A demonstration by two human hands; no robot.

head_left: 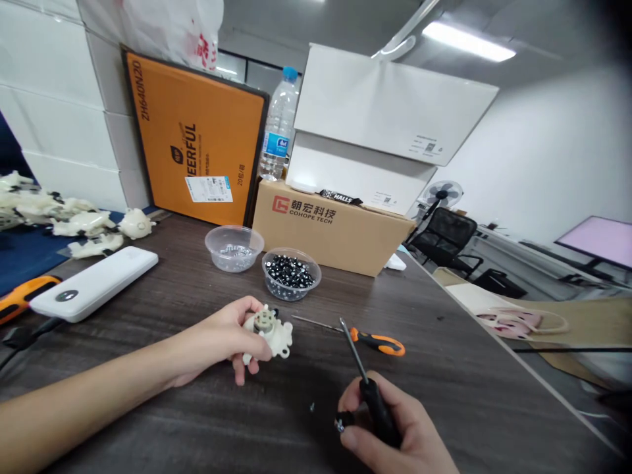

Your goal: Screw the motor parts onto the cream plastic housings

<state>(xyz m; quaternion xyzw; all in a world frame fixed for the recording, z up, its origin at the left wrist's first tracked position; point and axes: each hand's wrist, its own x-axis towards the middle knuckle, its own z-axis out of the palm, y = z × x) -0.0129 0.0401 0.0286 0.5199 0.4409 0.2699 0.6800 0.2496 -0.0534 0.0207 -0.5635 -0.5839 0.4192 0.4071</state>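
Observation:
My left hand (224, 342) is closed around a small white plastic part (270, 334) with a round metal piece on its top, held just above the dark wooden table (207, 421). My right hand (395, 428) grips the black handle of a screwdriver (365, 382), whose thin shaft points up and away toward the white part without touching it. A tiny dark piece sits between my right thumb and fingers. A small screw (312, 407) lies on the table between the two hands.
A second screwdriver with an orange handle (378, 342) lies beyond my hands. Behind it stand a clear bowl of black pieces (290, 273), a clear bowl of screws (234, 248), a cardboard box (330, 227), a water bottle (278, 128). Left: white power bank (96, 282), several white plastic parts (89, 227).

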